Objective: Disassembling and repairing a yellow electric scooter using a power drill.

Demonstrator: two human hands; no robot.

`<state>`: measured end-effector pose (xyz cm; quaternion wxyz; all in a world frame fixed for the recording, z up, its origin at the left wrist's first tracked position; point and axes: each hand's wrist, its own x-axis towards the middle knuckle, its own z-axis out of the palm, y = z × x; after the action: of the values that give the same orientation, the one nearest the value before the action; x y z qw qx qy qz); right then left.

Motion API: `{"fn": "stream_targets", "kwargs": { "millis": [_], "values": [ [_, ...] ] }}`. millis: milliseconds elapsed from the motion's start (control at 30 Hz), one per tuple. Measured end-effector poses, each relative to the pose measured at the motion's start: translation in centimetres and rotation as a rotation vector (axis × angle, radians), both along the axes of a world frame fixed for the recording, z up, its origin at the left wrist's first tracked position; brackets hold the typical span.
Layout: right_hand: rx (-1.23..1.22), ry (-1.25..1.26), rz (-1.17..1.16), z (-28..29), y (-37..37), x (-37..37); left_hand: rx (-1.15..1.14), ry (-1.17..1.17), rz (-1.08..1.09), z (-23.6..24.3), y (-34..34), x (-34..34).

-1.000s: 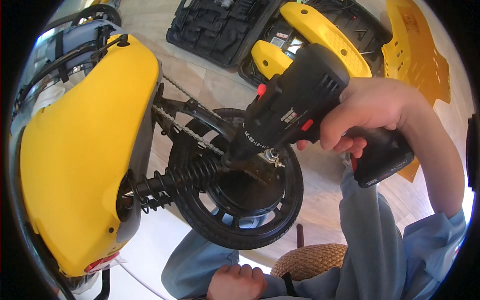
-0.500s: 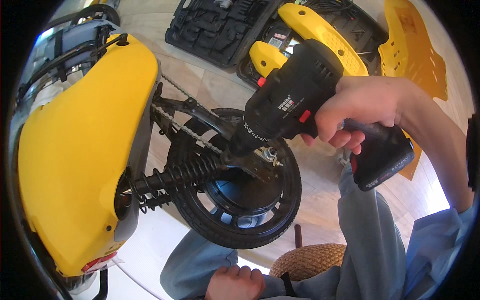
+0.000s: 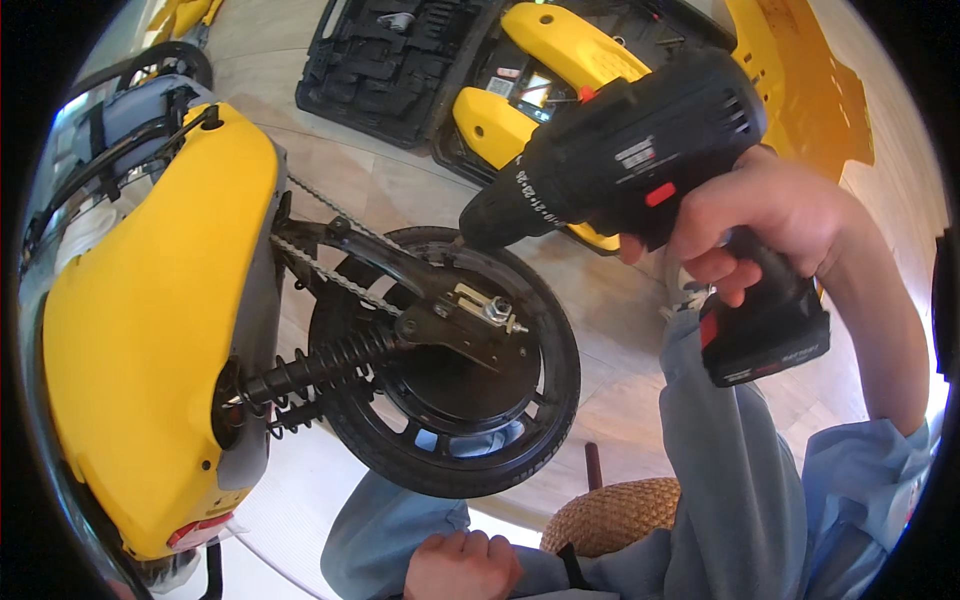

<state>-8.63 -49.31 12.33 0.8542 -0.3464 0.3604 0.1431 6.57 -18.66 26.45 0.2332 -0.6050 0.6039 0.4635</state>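
My right hand (image 3: 750, 225) is wrapped round the handle of a black cordless drill (image 3: 620, 150) with red buttons and a battery at its base. The drill's nose points left, over the upper rim of a black spoked wheel (image 3: 560, 370), apart from the axle nut (image 3: 497, 308). On the wheel's near side a dark metal bracket (image 3: 455, 330) joins the swingarm and a coil-spring shock absorber (image 3: 320, 370). Low in the view, my left hand (image 3: 462, 565) is a closed fist near my leg; whatever it may hold is hidden.
A yellow vehicle body (image 3: 150, 330) fills the left, with a chain (image 3: 335, 275) running to the wheel. Behind lie an opened black tool case (image 3: 385, 75), yellow panels (image 3: 580, 45) and a large yellow guard (image 3: 800, 90). A woven stool (image 3: 610, 510) stands near my legs.
The drill has lifted off the bracket by the shock absorber's end and moved up and right with my right hand, uncovering the bracket. The whole view has shifted slightly. My left fist stays put.
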Motion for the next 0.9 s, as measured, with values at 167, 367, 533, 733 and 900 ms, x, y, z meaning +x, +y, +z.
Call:
{"fn": "stream_targets", "kwargs": {
  "millis": [167,367,533,733,900],
  "values": [
    [0.012,0.113,-0.06,-1.3,2.8,-0.9,0.004,-0.017,-0.023,0.5,0.3,-0.6],
    [0.239,0.091,-0.348,-4.1,7.1,-2.0,-0.003,-0.01,-0.026,0.0,0.8,-1.6],
    [0.341,-0.005,-0.479,-4.8,10.5,-2.0,-0.011,-0.027,-0.051,0.2,1.7,-1.8],
    [0.515,-0.046,-0.508,-6.1,12.6,-2.9,-0.031,-0.011,0.02,0.8,2.3,-1.7],
    [0.487,-0.062,-0.537,-4.2,12.7,-2.6,-0.081,-0.025,-0.084,1.7,2.2,-1.8]
  ]
}}
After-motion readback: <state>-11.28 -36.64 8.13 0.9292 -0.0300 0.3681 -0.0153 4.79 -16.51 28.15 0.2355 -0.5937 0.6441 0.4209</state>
